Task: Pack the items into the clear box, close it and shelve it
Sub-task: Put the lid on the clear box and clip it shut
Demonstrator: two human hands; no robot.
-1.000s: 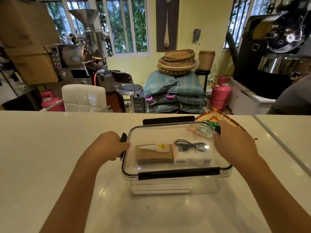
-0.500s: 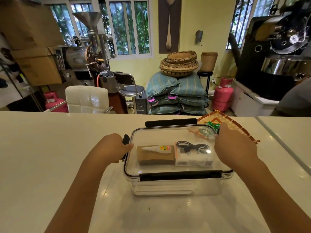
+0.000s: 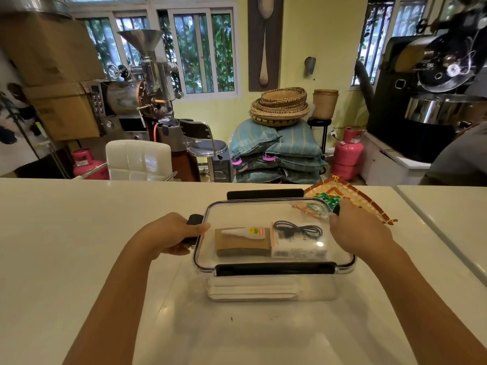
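The clear box [image 3: 271,291] stands on the white counter with its transparent lid [image 3: 253,214] on top. Inside lie a brown cardboard packet [image 3: 242,245], a white glue bottle [image 3: 243,232], a coiled black cable [image 3: 299,230] and a white box [image 3: 297,250]. The front black latch [image 3: 275,268] is folded down; the rear latch [image 3: 264,194] sticks up. My left hand [image 3: 168,235] grips the left side latch [image 3: 194,221]. My right hand [image 3: 361,230] covers the right side latch, which is mostly hidden.
A woven mat [image 3: 350,200] with a green packet [image 3: 328,199] lies just behind the box on the right. A counter seam [image 3: 432,233] runs along the right. Beyond the counter stand a white chair [image 3: 138,160], stacked sacks [image 3: 276,154] and roasting machines.
Both hands stay on the box's side latches; my left thumb has pressed further over the left latch. The view has shifted slightly.
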